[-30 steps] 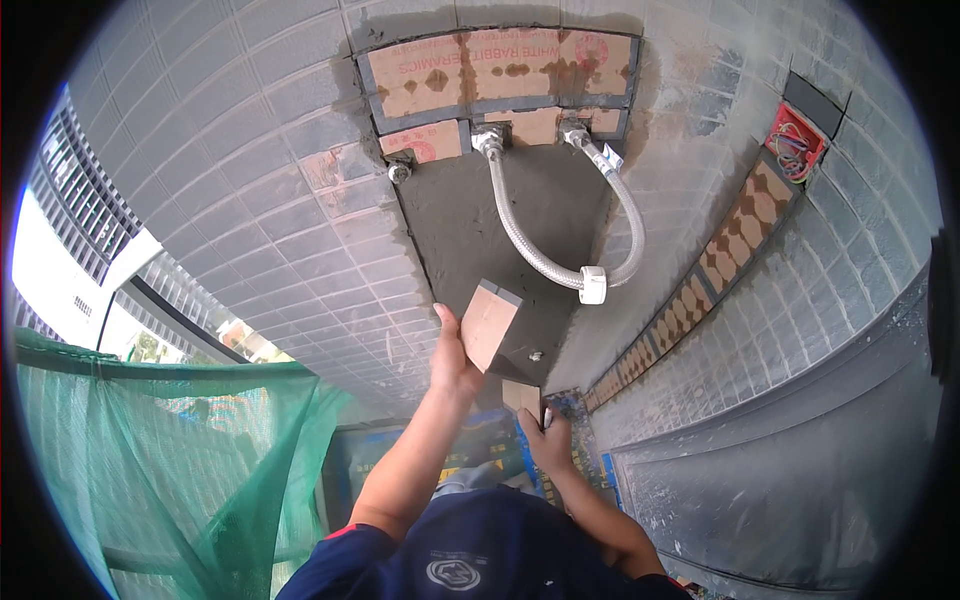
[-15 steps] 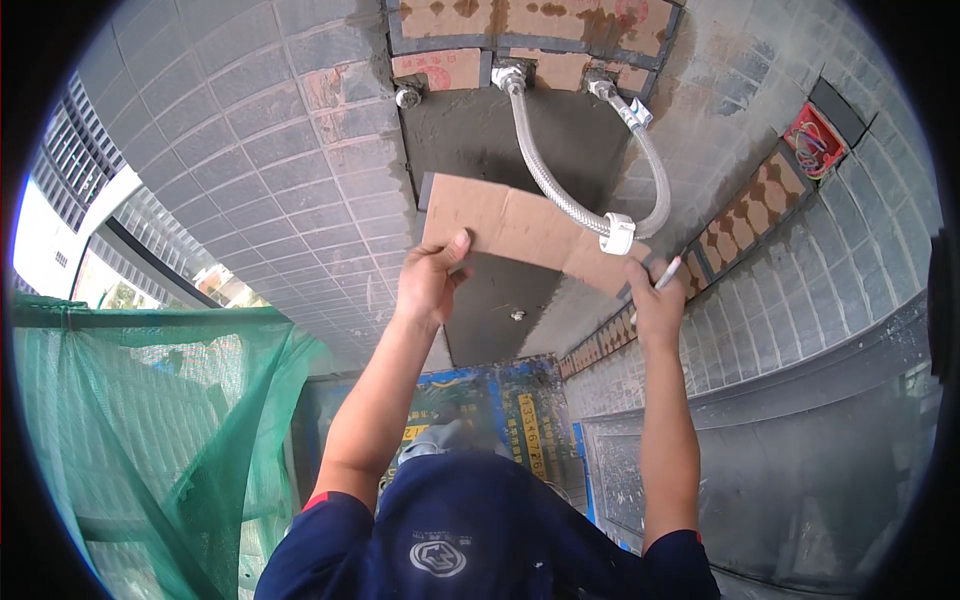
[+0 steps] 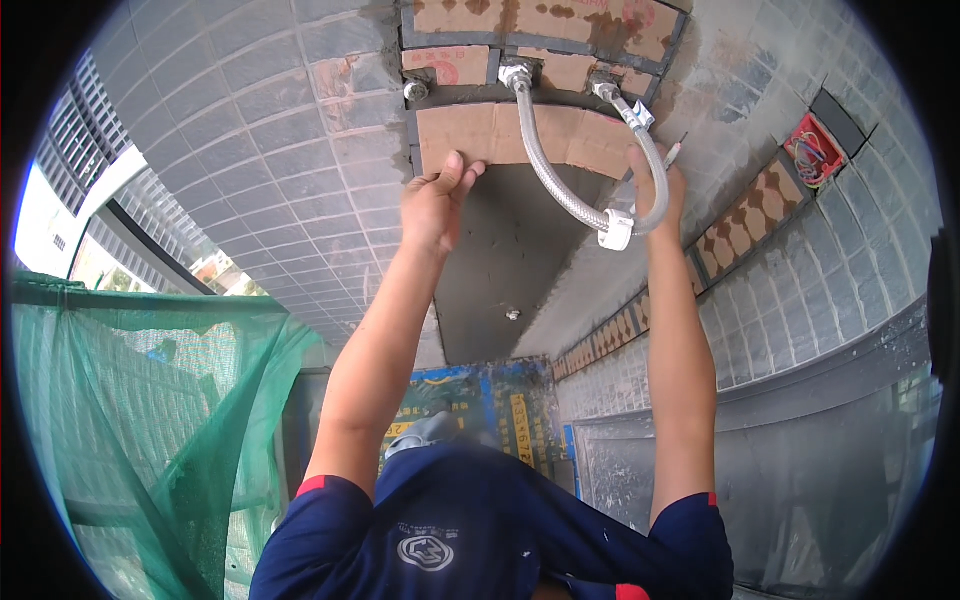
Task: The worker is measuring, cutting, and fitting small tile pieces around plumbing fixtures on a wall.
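Observation:
A long brown cardboard strip [image 3: 495,135] lies up against the wet-looking grey wall section, a narrow dark edge at its left end. My left hand [image 3: 432,205] grips its lower left edge, thumb over the front and fingers curled. At the strip's right end is my right hand [image 3: 667,200], closed, with a slim white pen-like stick [image 3: 674,152] poking out above the fingers. A braided metal hose [image 3: 545,170] loops in front of the strip and partly hides my right hand. The loop carries a white collar [image 3: 616,232] at its bottom.
Cardboard panels with dark borders [image 3: 545,22] cover the wall above the pipe fittings [image 3: 516,75]. A red electrical box [image 3: 815,150] with loose wires sits at right. Green netting [image 3: 150,420] hangs at left, and a dark glossy panel [image 3: 790,480] stands at lower right.
Both hands have raised the cardboard strip toward the pipe fittings, behind the hose. My right hand has moved up behind the hose loop, still with the white stick.

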A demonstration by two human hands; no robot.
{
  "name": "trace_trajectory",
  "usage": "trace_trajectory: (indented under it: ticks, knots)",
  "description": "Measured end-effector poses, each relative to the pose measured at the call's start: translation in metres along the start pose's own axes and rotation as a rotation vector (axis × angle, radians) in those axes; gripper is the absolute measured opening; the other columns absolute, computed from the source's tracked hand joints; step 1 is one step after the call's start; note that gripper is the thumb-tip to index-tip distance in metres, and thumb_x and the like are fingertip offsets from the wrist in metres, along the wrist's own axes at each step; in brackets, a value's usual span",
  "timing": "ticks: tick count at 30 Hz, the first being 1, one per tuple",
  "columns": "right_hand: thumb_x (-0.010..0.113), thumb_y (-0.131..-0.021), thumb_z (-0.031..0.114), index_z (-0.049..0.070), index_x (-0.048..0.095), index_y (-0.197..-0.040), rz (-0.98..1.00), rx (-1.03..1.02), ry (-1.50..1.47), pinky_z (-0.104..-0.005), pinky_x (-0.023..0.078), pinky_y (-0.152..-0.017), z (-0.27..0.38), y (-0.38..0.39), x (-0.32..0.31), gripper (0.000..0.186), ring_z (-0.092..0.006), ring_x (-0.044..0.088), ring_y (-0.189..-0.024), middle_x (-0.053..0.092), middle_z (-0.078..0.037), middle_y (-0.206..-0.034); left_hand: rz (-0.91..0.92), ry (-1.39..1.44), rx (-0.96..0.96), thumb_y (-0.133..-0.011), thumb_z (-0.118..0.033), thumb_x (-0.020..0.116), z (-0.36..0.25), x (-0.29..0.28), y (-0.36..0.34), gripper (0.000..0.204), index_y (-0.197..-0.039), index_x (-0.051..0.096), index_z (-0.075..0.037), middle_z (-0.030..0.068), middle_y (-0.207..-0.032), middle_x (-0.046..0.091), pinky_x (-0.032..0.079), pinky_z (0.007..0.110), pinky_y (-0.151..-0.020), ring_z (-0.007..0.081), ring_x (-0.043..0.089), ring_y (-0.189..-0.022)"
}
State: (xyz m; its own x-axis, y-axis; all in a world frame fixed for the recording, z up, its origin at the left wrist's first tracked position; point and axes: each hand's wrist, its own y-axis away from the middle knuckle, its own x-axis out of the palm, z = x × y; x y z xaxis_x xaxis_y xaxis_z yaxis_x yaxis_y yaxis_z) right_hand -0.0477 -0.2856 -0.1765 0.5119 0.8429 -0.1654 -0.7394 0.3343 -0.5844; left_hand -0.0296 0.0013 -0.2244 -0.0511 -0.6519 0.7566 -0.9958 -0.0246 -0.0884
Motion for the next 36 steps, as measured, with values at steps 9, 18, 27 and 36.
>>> trace_trajectory:
  ticks: [9,18,27,36]
  knots:
    - [0.071,-0.090,0.046,0.001,0.068,-0.101,0.012,-0.064,0.113,-0.0309,0.042,-0.061,-0.019,-0.013,0.012,0.046,-0.0135,0.049,-0.066,0.054,-0.002,-0.072,-0.076,-0.069,0.052,-0.099,-0.019,0.064,-0.007,0.008,0.000,0.035,-0.109,0.058,0.014,0.0165,-0.100,0.066,0.059,0.029,-0.082,0.0261,0.070,-0.091]
    - [0.067,-0.092,0.037,0.002,0.068,-0.096,-0.013,0.032,0.176,-0.0374,0.046,-0.072,-0.015,-0.017,0.015,0.035,-0.0250,0.056,-0.073,0.062,-0.012,-0.078,-0.128,-0.404,0.021,-0.097,-0.036,0.066,-0.012,0.007,-0.003,0.050,-0.101,0.062,0.014,0.0189,-0.088,0.069,0.058,0.031,-0.063,0.0253,0.071,-0.070]
    - [0.071,-0.091,0.037,0.003,0.068,-0.093,-0.032,0.112,0.002,-0.0326,0.043,-0.060,-0.026,-0.018,0.012,0.034,-0.0138,0.049,-0.064,0.055,-0.002,-0.069,-0.131,-0.484,-0.014,-0.096,-0.052,0.061,-0.013,0.009,-0.001,0.055,-0.080,0.061,0.001,0.0136,-0.072,0.068,0.051,0.028,-0.052,0.0205,0.068,-0.060]
    - [0.072,-0.088,0.025,-0.002,0.066,-0.081,-0.081,0.025,-0.134,-0.0323,0.043,-0.059,-0.015,-0.017,0.026,0.029,-0.0112,0.048,-0.061,0.058,-0.004,-0.064,0.228,-1.817,1.387,-0.085,-0.028,0.072,0.024,0.042,-0.002,0.071,-0.146,0.044,-0.005,0.0172,-0.152,0.041,0.032,0.052,-0.113,0.0399,0.039,-0.140]
